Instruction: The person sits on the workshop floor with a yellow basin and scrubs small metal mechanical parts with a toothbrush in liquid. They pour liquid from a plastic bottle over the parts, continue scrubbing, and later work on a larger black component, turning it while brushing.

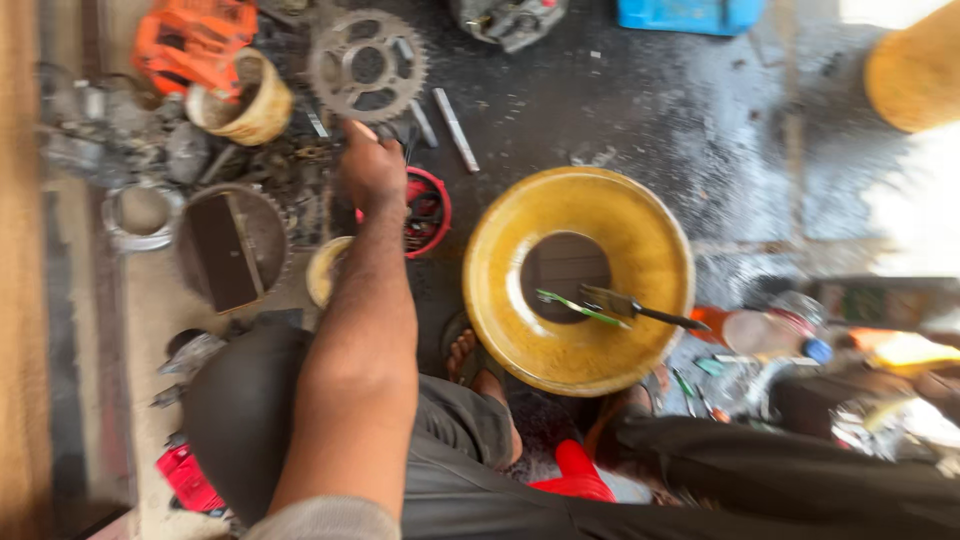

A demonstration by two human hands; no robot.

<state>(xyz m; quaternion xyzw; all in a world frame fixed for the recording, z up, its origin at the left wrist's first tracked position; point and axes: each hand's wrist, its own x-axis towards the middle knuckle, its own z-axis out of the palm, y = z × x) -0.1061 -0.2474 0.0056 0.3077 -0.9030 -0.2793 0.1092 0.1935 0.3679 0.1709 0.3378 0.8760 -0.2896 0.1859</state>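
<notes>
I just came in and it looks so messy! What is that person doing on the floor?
A person sits low on a dark, greasy floor among metal parts. One hand reaches out to the pile of parts just below a toothed gear wheel; the blur hides whether it grips anything. The other hand is out of view. Beside the person's feet sits a round yellow basin with a brush and a green stick lying in it, untouched.

blue box [690, 14] | top edge; orange bottle [745, 330] | right, lying

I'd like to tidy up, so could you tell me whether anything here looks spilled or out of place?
The floor is stained dark and wet-looking around the yellow basin; a brush and a green-handled tool lie across its opening.
</notes>
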